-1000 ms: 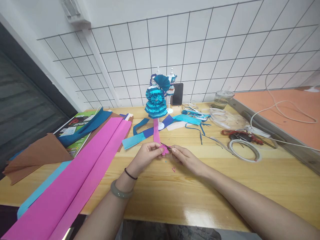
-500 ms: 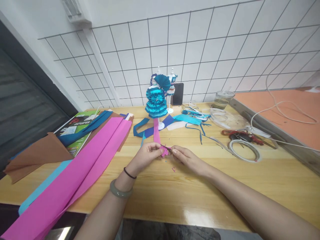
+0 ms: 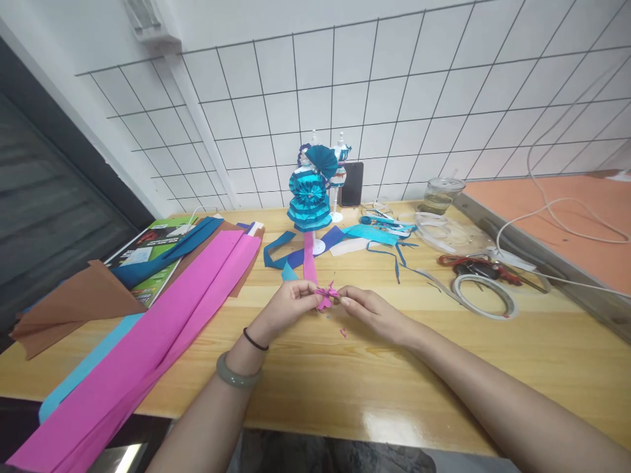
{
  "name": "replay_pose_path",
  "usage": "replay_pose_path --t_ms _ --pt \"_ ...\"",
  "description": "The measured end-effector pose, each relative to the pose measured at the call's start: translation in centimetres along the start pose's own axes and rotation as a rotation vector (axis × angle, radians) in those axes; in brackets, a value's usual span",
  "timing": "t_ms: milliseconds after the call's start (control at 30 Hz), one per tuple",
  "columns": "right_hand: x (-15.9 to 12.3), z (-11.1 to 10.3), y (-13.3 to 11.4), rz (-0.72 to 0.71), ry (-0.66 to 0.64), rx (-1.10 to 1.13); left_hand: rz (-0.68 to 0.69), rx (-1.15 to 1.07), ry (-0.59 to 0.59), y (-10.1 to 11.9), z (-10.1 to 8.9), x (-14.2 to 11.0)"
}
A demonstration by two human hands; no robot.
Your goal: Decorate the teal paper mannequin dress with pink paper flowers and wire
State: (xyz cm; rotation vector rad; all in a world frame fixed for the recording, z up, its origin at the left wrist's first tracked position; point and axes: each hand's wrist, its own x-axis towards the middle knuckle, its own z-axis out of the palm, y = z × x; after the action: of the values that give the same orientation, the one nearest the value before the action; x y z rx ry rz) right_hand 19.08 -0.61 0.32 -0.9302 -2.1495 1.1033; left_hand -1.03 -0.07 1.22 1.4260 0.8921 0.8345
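Observation:
A small bright pink paper piece with rounded, petal-like lobes is held just above the table at the middle. My left hand pinches its left side between thumb and fingertips. Closed at the right side of the piece is my right hand, its fingertips on a thin dark tool that reaches over the pink paper; its kind is too small to make out. A pink scrap lies below on the wooden table. Behind the hands runs a pink paper strip.
Two small dress forms stand at the back, the front one in a teal pleated paper dress. A phone leans on the wall. Long pink paper lies left; a tape roll, a cup and a white cable are right.
The dark tool, earlier laid slantwise across the pink piece, now shows less. Some pink paper stands up above the fingertips. Both hands stay in almost the same place.

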Motion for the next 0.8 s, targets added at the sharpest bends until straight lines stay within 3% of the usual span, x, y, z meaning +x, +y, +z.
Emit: replay_pose_path --t_ms 800 --pt "-0.05 0.02 0.02 0.028 0.007 -0.007 0.008 0.002 -0.023 -0.07 -0.12 -0.16"
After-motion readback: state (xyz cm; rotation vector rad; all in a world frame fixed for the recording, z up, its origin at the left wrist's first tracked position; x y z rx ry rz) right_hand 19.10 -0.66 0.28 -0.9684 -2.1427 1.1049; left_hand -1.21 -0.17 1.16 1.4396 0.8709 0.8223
